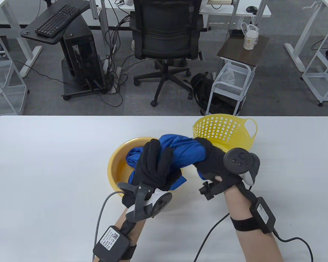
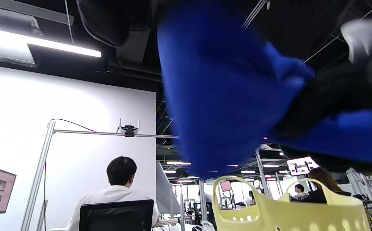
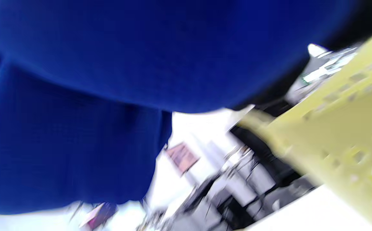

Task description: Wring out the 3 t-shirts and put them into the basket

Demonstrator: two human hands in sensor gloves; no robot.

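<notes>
- Left hand (image 1: 153, 163) and right hand (image 1: 211, 161) both grip a bunched blue t-shirt (image 1: 180, 152), held above the yellow basin (image 1: 117, 166).
- Perforated yellow basket (image 1: 229, 132) stands just behind the right hand, on the white table (image 1: 49, 163).
- Office chair (image 1: 166, 35) beyond the table's far edge.

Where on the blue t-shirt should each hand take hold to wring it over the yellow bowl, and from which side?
Grip the blue t-shirt at the two ends of its bunched roll, as now: left hand on the near-left end above the yellow bowl, right hand on the right end. The cloth is gathered into a thick rope, so opposing grips probably twist it best.
</notes>
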